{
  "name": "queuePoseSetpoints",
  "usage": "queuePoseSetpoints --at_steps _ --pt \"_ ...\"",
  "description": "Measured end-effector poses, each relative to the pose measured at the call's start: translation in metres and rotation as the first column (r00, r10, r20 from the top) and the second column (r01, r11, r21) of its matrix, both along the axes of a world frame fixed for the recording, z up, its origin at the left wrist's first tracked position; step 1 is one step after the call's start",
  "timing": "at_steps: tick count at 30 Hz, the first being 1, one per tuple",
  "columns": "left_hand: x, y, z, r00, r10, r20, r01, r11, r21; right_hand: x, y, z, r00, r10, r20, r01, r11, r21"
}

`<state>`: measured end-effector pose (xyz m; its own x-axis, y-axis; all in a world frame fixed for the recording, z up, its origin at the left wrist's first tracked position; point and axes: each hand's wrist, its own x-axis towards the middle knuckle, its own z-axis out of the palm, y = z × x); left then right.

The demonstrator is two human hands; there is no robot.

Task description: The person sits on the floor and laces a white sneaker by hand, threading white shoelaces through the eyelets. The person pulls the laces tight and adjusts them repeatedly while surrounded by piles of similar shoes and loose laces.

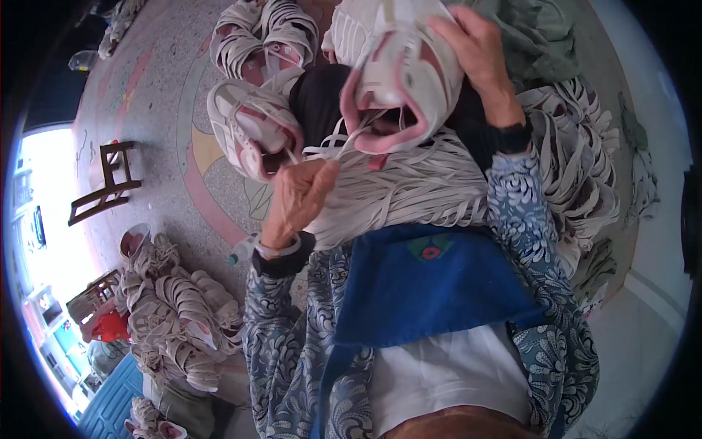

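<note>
My right hand (475, 55) grips the side of a white sneaker (439, 88) with pink lining, held up over my lap with its opening toward me. At the near left of that shoe, my left hand (301, 196) is closed on a white shoelace (351, 143) that runs up to the shoe's opening. Across my lap lies a thick bundle of loose white laces (409, 194). Another white and pink sneaker (252, 132) rests just beyond my left hand, with part of a lace showing at its opening.
More sneakers (267, 40) stand at the far left of my lap. Heaps of shoes lie at the right (574, 161) and lower left (183, 314). A small wooden stool (110, 183) lies on the speckled floor. Green cloth (537, 36) is bunched at the far right.
</note>
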<state>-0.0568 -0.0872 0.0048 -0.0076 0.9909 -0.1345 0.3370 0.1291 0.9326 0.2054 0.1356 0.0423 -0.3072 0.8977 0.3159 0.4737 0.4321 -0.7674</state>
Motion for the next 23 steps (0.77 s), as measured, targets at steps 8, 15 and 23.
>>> queuePoseSetpoints --at_steps 8,15,23 --pt "0.04 0.066 0.008 0.95 0.026 -0.312 0.128 0.879 0.46 -0.006 -0.055 -0.008 0.987 -0.064 -0.151 0.063 0.998 -0.009" --pt "0.073 0.081 0.002 0.968 0.085 -0.236 0.052 0.852 0.52 -0.024 -0.098 -0.017 0.974 0.095 0.205 -0.145 0.959 0.244" --pt "0.071 0.063 0.008 0.906 -0.17 -0.387 0.312 0.887 0.342 0.01 -0.073 -0.033 0.925 0.367 0.095 -0.37 0.929 0.016"
